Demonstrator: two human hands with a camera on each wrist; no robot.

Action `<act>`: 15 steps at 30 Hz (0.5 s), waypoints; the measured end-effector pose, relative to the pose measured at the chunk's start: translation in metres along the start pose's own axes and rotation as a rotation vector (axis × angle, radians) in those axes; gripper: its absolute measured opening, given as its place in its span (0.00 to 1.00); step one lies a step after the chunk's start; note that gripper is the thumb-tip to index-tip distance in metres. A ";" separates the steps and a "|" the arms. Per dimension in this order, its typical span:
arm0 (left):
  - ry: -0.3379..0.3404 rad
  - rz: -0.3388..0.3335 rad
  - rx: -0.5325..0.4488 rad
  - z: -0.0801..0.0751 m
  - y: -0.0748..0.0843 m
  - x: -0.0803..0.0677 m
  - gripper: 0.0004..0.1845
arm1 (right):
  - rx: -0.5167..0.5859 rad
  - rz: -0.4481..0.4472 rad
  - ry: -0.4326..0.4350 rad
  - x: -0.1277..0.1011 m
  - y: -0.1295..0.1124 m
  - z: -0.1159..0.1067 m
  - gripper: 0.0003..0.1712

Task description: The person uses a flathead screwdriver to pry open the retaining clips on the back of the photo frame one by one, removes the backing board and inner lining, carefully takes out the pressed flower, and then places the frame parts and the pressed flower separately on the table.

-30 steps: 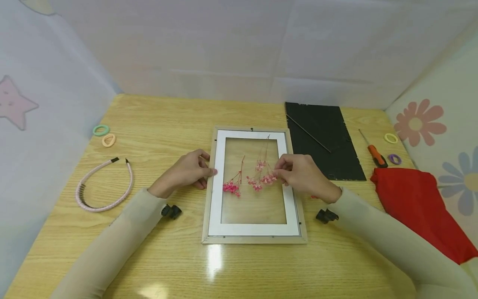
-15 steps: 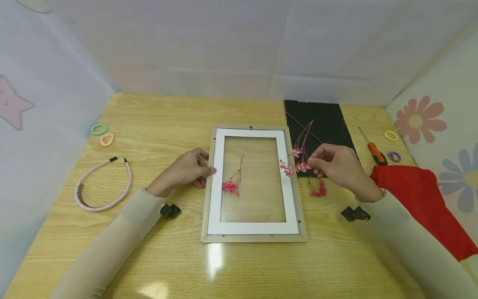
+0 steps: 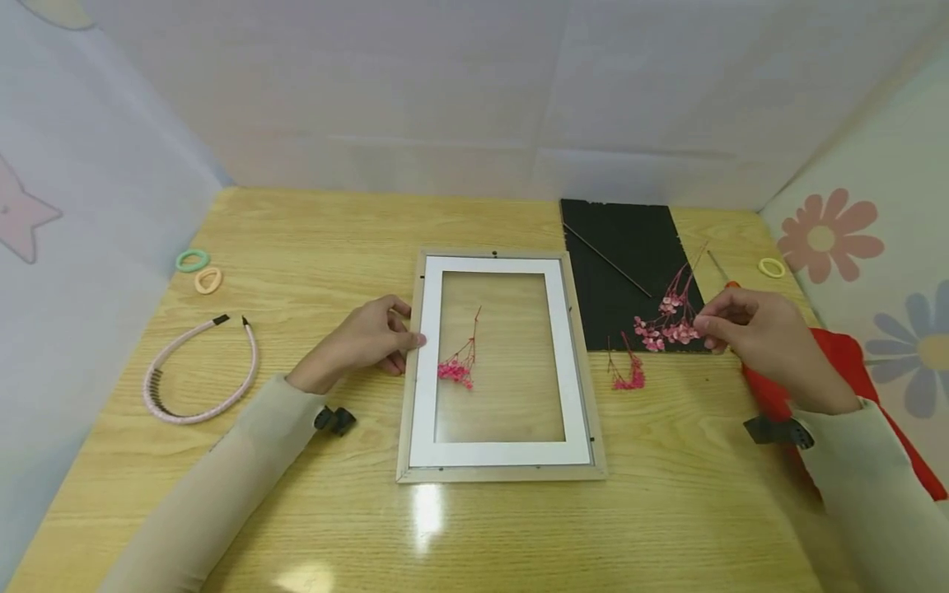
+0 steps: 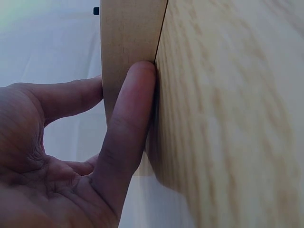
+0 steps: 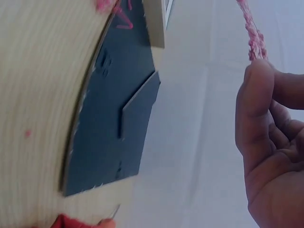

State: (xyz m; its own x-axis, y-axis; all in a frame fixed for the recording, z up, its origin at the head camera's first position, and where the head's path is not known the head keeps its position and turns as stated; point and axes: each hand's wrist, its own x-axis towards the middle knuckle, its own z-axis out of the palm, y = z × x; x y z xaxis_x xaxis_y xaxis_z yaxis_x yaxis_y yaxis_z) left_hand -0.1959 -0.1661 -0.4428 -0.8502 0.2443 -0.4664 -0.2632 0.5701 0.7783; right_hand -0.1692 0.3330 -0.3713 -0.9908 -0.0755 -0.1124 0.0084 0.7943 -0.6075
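Table (image 3: pixel 296 527). Frame (image 3: pixel 500 474) — flat on it, left edge gripped by left hand (image 3: pixel 371 333). Board (image 3: pixel 619 247), black, beside frame. Pale sprig (image 3: pixel 676 331) — raised, pinched between right hand's (image 3: pixel 774 342) thumb and fingertips. Darker sprig (image 3: pixel 458 372), smaller, within frame's opening.

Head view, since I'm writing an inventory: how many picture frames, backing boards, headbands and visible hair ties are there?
Picture frame: 1
Backing board: 1
Headband: 1
Hair ties: 3
Total: 6
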 end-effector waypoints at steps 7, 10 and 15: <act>0.000 -0.006 -0.002 -0.001 -0.001 -0.001 0.35 | -0.099 -0.009 -0.117 0.003 0.028 -0.006 0.11; -0.003 -0.005 0.000 -0.001 -0.001 0.000 0.34 | -0.087 0.014 -0.199 0.006 0.038 -0.004 0.11; -0.006 -0.005 0.002 -0.001 0.000 0.000 0.32 | -0.102 0.026 -0.289 0.011 0.052 0.004 0.06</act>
State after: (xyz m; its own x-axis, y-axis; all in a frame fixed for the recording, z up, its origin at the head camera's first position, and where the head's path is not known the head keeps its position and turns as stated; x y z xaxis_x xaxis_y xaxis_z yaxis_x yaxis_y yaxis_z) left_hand -0.1967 -0.1667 -0.4424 -0.8462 0.2458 -0.4727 -0.2664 0.5732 0.7749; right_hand -0.1788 0.3714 -0.4069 -0.9109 -0.2106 -0.3548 0.0056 0.8535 -0.5211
